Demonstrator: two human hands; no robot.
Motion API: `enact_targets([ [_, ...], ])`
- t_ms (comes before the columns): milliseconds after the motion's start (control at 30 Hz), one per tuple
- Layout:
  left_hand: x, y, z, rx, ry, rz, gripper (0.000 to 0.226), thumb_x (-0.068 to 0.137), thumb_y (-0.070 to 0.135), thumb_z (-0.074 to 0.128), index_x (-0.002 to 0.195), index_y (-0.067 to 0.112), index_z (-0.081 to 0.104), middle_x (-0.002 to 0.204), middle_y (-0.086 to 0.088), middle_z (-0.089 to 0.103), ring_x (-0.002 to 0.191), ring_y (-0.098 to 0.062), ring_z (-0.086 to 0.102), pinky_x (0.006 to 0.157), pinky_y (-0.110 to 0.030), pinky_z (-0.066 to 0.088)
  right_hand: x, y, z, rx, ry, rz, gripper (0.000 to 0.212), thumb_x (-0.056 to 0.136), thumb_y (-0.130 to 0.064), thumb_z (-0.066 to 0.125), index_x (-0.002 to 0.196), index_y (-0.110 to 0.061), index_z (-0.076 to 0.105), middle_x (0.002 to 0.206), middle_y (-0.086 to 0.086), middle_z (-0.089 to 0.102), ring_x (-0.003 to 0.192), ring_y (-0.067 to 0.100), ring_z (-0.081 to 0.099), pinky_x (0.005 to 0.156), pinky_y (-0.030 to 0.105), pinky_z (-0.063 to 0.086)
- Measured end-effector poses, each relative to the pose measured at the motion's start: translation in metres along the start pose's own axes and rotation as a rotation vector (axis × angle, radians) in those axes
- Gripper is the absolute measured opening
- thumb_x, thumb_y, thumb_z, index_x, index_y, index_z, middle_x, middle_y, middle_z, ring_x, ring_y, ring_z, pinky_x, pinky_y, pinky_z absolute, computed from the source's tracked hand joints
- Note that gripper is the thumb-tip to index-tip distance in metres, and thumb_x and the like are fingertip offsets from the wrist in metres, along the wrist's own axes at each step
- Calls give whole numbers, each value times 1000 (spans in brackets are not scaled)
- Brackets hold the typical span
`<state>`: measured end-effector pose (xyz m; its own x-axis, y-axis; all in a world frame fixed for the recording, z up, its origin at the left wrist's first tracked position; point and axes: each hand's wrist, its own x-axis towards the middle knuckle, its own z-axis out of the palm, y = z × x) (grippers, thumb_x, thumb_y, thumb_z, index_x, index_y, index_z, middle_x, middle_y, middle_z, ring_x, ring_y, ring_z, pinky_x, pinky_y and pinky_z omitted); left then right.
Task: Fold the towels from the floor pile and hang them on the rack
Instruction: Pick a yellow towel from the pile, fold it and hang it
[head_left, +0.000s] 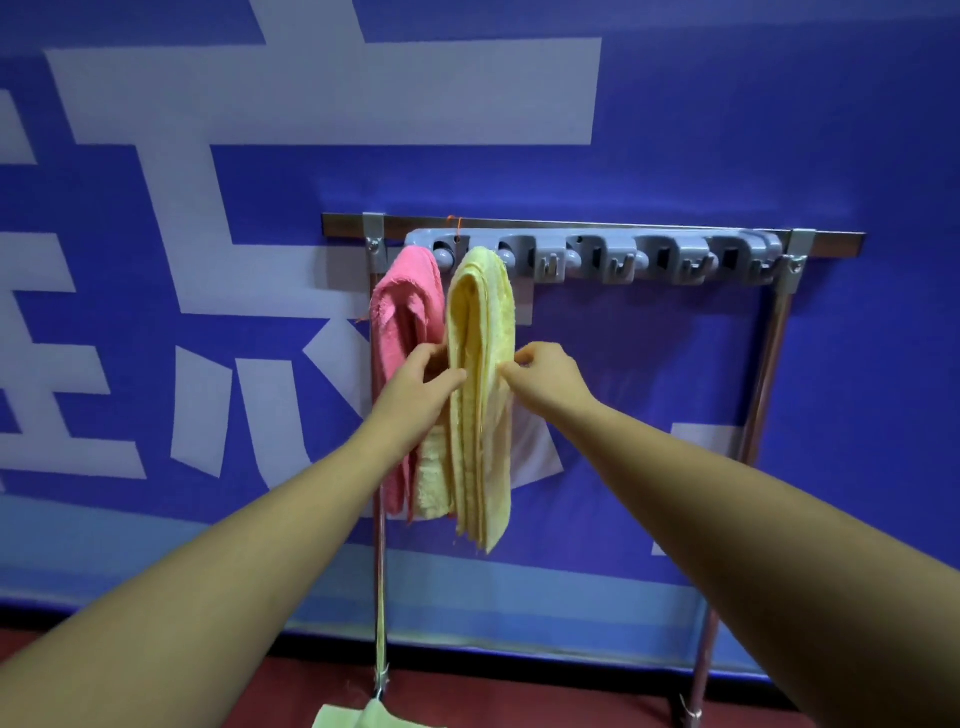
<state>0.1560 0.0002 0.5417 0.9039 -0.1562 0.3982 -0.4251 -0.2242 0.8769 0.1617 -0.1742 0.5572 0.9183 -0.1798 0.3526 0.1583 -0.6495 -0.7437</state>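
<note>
the rack (775, 364) is a frame of polished metal tube standing against a blue fabric banner (779, 130) printed with large white characters. a grey moulded plastic holder strip (597, 244) runs along its top bar, with rounded clamps and small hooks.

two towels hang from the left end of the strip, side by side and touching:
- pink towel (405, 312): terry cloth, frayed edge, leftmost position.
- yellow towel (480, 322): soft looped pile, folded lengthwise into a long narrow band with several layered edges; it hangs lower than the pink one.

left hand (421, 387): grips the yellow towel at mid-height on its left edge, thumb across the front, fingers curled behind the cloth.

right hand (550, 374): fingers (519, 364) bent, pinching the towel's right edge at the same height.

a pale yellow cloth (348, 717) lies on the red floor (519, 696) at the bottom edge (only a corner shows).
</note>
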Motion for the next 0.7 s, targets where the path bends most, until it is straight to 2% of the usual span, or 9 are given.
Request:
enact_targets([
  [67, -16, -22, -1, -2, 1, -83, 15, 95, 20, 61, 110, 20, 61, 107, -4, 68, 92, -16, 64, 86, -40, 54, -23, 19, 6, -118, -54, 23, 25, 87, -23, 52, 93, -1, 61, 88, 12, 67, 84, 33, 62, 73, 41, 53],
  [133, -33, -48, -1, 39, 32, -150, 7, 92, 21, 64, 97, 24, 61, 96, -2, 65, 85, -17, 60, 81, -38, 51, -47, 42, 14, -211, -96, 58, 31, 86, -31, 48, 101, -6, 59, 91, 10, 66, 88, 34, 61, 83, 44, 53],
  [167, -42, -62, 0, 64, 40, -186, 7, 89, 22, 66, 91, 25, 60, 91, -3, 63, 81, -18, 58, 78, -36, 49, -59, 55, 20, -263, -116, 84, 33, 87, -33, 47, 104, -8, 58, 93, 8, 65, 91, 33, 60, 90, 44, 51],
  [233, -61, -88, 5, 132, 11, -260, 7, 88, 20, 65, 86, 22, 59, 82, -4, 61, 75, -18, 55, 69, -30, 44, -83, 81, 34, -349, -148, 148, 38, 91, -35, 46, 118, -11, 56, 101, 7, 65, 102, 33, 57, 99, 46, 39],
  [367, -111, -142, 24, 314, -79, -381, 4, 89, 15, 62, 86, 14, 63, 75, -4, 62, 70, -19, 55, 56, -22, 40, -140, 141, 67, -392, -201, 264, 42, 93, -34, 51, 126, -8, 55, 118, 12, 65, 118, 34, 56, 97, 44, 38],
  [500, -177, -205, 50, 400, -222, -503, 8, 86, 17, 63, 78, 17, 63, 62, 5, 58, 64, -18, 54, 59, -26, 41, -200, 201, 103, -398, -322, 368, 43, 92, -35, 55, 127, -10, 56, 124, 14, 64, 123, 34, 56, 101, 45, 42],
  [600, -227, -246, 66, 475, -358, -564, 7, 84, 17, 61, 78, 15, 65, 68, 4, 63, 65, -13, 56, 56, -17, 39, -247, 242, 128, -416, -373, 411, 44, 91, -38, 57, 126, -11, 57, 129, 15, 60, 124, 35, 56, 103, 46, 44],
  [700, -269, -289, 81, 502, -495, -628, 12, 82, 13, 58, 72, 19, 59, 81, -5, 70, 81, -22, 66, 69, -24, 46, -293, 283, 154, -416, -466, 469, 45, 89, -39, 59, 125, -11, 60, 128, 15, 60, 123, 35, 56, 103, 46, 45],
])
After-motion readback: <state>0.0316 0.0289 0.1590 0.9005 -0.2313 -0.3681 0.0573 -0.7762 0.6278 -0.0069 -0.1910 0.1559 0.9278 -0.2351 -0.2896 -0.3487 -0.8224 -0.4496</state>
